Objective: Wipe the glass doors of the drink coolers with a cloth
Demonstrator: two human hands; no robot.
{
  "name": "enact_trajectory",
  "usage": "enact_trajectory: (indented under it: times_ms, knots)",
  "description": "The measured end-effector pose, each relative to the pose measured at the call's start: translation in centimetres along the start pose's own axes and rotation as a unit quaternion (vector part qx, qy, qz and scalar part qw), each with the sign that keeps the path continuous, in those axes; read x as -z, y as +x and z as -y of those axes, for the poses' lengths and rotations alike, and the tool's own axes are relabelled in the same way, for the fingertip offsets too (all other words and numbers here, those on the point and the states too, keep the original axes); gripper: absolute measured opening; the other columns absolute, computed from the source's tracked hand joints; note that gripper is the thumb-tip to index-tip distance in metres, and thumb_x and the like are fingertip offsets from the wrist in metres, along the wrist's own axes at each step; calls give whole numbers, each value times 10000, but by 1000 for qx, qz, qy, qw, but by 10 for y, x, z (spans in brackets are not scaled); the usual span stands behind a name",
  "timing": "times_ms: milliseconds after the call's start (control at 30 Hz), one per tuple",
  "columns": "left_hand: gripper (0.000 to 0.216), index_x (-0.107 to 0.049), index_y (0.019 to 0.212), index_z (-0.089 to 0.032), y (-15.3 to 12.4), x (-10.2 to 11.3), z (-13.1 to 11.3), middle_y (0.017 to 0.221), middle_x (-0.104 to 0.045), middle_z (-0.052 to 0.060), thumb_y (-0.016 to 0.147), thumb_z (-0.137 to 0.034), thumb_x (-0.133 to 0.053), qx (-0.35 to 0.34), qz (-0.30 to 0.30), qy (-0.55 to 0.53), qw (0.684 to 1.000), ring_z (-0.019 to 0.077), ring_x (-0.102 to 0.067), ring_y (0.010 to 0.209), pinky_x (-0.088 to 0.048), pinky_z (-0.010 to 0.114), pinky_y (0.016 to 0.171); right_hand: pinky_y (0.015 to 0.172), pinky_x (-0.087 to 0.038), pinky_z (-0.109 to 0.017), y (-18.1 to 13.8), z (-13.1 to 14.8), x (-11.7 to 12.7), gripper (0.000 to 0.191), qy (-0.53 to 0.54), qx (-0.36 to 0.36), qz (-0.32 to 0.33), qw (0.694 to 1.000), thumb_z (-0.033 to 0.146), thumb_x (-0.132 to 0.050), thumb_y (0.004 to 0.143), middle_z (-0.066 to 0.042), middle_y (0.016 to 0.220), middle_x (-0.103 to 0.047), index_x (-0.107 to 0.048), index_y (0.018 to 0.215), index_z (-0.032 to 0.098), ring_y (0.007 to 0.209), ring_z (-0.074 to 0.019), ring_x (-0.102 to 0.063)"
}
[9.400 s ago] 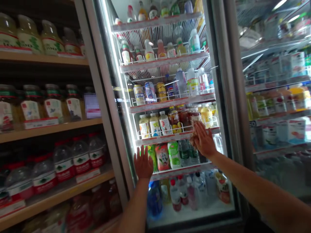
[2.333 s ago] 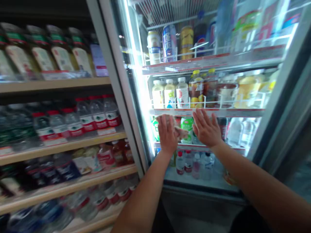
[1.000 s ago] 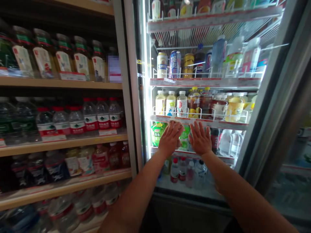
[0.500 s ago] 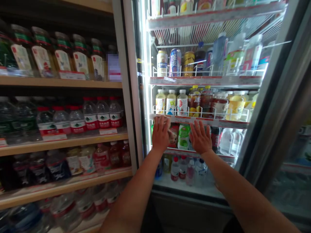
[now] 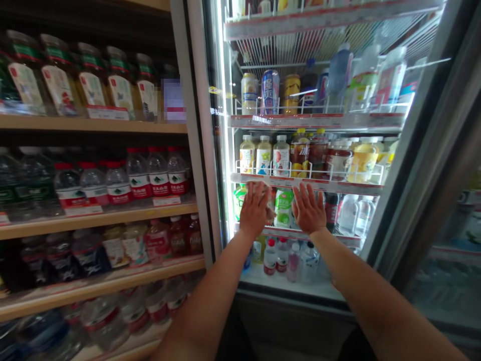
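I stand at a lit drinks fridge with a glass door [image 5: 221,150]. My left hand [image 5: 254,213] presses a pale crumpled cloth [image 5: 263,189] against the glass, just under the shelf rail of juice bottles [image 5: 263,154]. My right hand [image 5: 308,209] lies flat on the glass right beside it, fingers spread, holding nothing. Behind both hands stands a green-and-white bottle [image 5: 282,206]. Small bottles [image 5: 280,256] stand on the fridge floor below my wrists.
Wooden shelves [image 5: 97,218] at the left carry red-capped water bottles [image 5: 158,175] and, above, tall jars of yellow drink [image 5: 90,85]. Cans [image 5: 270,93] fill a higher fridge shelf. A dark door frame [image 5: 417,130] and a second fridge [image 5: 462,225] stand at the right.
My left hand has slid the cloth back and forth over the glass, ending a little right of half a second ago. My right hand has stayed flat in nearly the same spot.
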State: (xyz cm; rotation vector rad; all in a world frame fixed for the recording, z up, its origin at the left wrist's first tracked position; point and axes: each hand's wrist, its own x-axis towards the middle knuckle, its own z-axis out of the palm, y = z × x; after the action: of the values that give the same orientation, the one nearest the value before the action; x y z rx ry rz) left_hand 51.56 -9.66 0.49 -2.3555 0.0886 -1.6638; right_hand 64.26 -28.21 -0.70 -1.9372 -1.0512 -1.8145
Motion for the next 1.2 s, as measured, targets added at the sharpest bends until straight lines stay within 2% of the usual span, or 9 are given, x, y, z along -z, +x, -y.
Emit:
enact_trajectory:
  times_ms: [100,200,267,433,600,700,833,1033,1200]
  knots:
    - [591,-404,1500,-242,-4,-1,-3,1586,-377,55,926,-109,-453,-48,15,-8,999,270,-74,1538,-306,505,1217,1227,-88,-477,0,0,0,677,-14,3,0,1000,296,-486,993,-124,1562,-414,-190,1590,175,1508,-257,-263]
    - [584,-394,1505,-192,-6,-1,0,1600,-338,107,928,-122,-452,43,-25,9,999,293,-73,1538,-302,535,1211,1228,-86,-474,0,0,0,681,-16,7,-2,1000,300,-485,992,-128,1559,-418,-188,1590,167,1516,-254,-242]
    - [601,-372,1514,-158,-9,-1,0,1610,-302,137,920,-113,-449,66,-35,14,997,310,-51,1536,-309,550,1203,1228,-84,-478,-1,0,-1,679,-11,4,0,1000,300,-474,994,-129,1568,-403,-178,1592,173,1515,-254,-244]
    - [592,-398,1505,-223,-16,-1,-6,1579,-387,70,925,-125,-464,-54,30,-10,998,278,-95,1535,-309,508,1215,1225,-83,-497,-3,-2,-2,692,15,-11,20,1000,301,-462,994,-125,1589,-367,-139,1599,208,1513,-258,-251]
    - [578,-389,1503,-164,3,0,-5,1597,-338,127,928,-126,-428,61,-20,0,998,304,-63,1538,-297,541,1210,1226,-90,-487,-1,3,-1,713,7,-7,10,1000,299,-475,990,-128,1578,-388,-122,1601,201,1507,-256,-267]
    - [581,-385,1501,-137,13,0,-8,1597,-333,141,921,-126,-423,52,-16,-8,998,317,-24,1537,-299,548,1208,1225,-100,-477,2,0,7,701,6,5,9,1000,286,-478,985,-134,1571,-399,-153,1598,183,1508,-262,-264]
    - [571,-389,1502,-192,16,1,-9,1583,-375,98,934,-138,-410,2,3,-18,1000,297,-55,1538,-341,526,1190,1232,-87,-445,7,-34,26,658,8,61,39,997,272,-438,1000,-115,1575,-397,-170,1595,193,1476,-230,-340]
    - [574,-371,1507,-140,33,-1,-16,1600,-325,145,934,-134,-412,45,-43,-25,998,320,-19,1536,-310,556,1200,1235,-50,-452,0,-85,34,662,-5,-10,28,1000,324,-427,1009,-108,1576,-398,-140,1597,227,1445,-209,-394]
    - [650,-341,1531,-209,47,-5,-35,1614,-321,64,898,-126,-461,-83,29,-60,994,279,-43,1541,-305,517,1216,1230,-60,-475,-8,-75,21,651,-17,-49,-3,999,302,-406,1013,-124,1565,-412,-137,1599,215,1448,-229,-390]
